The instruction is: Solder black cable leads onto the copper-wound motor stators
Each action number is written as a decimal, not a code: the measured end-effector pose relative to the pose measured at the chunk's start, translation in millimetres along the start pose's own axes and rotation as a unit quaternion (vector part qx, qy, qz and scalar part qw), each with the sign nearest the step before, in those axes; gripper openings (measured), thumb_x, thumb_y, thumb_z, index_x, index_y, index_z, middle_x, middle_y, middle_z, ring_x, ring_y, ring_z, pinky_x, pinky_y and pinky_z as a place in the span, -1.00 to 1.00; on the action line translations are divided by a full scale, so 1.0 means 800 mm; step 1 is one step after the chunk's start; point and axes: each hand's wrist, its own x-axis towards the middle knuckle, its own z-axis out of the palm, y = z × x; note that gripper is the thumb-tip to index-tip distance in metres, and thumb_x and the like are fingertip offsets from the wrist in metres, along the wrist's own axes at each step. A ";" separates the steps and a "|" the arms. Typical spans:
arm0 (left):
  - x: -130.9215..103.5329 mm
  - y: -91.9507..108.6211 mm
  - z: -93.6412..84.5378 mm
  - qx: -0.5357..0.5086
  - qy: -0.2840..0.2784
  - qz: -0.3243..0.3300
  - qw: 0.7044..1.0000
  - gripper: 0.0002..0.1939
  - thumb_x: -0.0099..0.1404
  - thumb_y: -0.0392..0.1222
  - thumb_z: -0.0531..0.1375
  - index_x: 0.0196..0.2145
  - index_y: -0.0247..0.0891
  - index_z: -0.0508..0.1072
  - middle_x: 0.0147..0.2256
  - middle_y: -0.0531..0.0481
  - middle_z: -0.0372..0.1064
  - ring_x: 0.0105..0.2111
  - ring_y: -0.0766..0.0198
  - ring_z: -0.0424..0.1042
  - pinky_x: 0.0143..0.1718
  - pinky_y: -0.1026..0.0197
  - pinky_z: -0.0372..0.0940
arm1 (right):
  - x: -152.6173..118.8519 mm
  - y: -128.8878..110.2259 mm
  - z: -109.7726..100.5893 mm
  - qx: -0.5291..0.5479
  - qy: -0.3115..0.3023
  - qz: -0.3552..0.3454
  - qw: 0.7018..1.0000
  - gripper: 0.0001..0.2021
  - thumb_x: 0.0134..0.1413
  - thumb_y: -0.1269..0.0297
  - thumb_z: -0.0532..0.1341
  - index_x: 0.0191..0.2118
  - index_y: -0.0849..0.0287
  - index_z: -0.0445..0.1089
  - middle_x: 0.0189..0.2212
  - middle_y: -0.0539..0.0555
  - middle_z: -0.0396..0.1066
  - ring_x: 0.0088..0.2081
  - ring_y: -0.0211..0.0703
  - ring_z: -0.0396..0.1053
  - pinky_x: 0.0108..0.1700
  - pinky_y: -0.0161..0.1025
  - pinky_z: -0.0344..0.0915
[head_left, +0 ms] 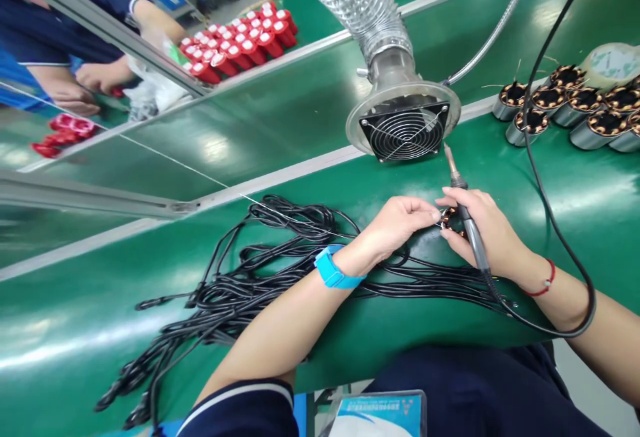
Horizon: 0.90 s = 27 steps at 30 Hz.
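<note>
My right hand (483,227) is wrapped round a soldering iron (473,233), whose metal tip points up and away beneath the fan. Its fingers also touch a small motor stator (451,221) with copper windings, partly hidden by the hand. At the stator's left edge, the thumb and fingertips of my left hand (407,220) are pinched together; what they pinch is too small to make out. Black cables (270,263) lie in a tangled bundle to the left and pass under both wrists on the green table (380,350).
A round fume extractor (405,130) on a silver duct hangs just beyond my hands. Several stators (533,123) stand at the back right. The iron's black cord (545,190) loops at the right. Behind the partition are red parts (245,40) and another person's hands.
</note>
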 end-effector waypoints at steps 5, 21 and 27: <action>0.002 0.005 -0.007 0.022 -0.017 -0.026 0.999 -0.75 0.07 -0.10 0.32 -0.53 -0.32 0.41 -0.67 0.17 0.12 -0.66 0.53 -0.04 -0.61 0.35 -0.19 | -0.001 0.001 0.000 -0.003 0.010 -0.005 1.000 -0.44 0.11 0.29 0.17 0.22 0.12 0.04 -0.02 0.17 0.43 -0.04 0.06 0.34 -0.01 0.08 0.28; 0.009 -0.001 -0.016 0.059 -0.021 -0.033 0.997 -0.60 0.02 0.09 0.32 -0.48 -0.36 0.40 -0.64 0.19 0.05 -0.65 0.54 -0.13 -0.59 0.33 -0.27 | -0.005 -0.013 0.005 0.036 0.021 0.070 0.997 -0.52 0.15 0.37 0.11 0.19 0.13 0.10 -0.05 0.15 0.45 -0.05 0.03 0.34 -0.05 0.05 0.35; 0.003 0.009 -0.020 0.084 -0.063 -0.037 0.994 -0.69 -0.02 -0.06 0.32 -0.55 -0.34 0.33 -0.61 0.17 0.11 -0.60 0.51 -0.01 -0.54 0.35 -0.14 | -0.006 -0.008 0.003 0.018 0.028 0.060 0.998 -0.54 0.16 0.38 0.11 0.18 0.13 0.11 -0.05 0.17 0.44 -0.05 0.02 0.33 -0.05 0.03 0.35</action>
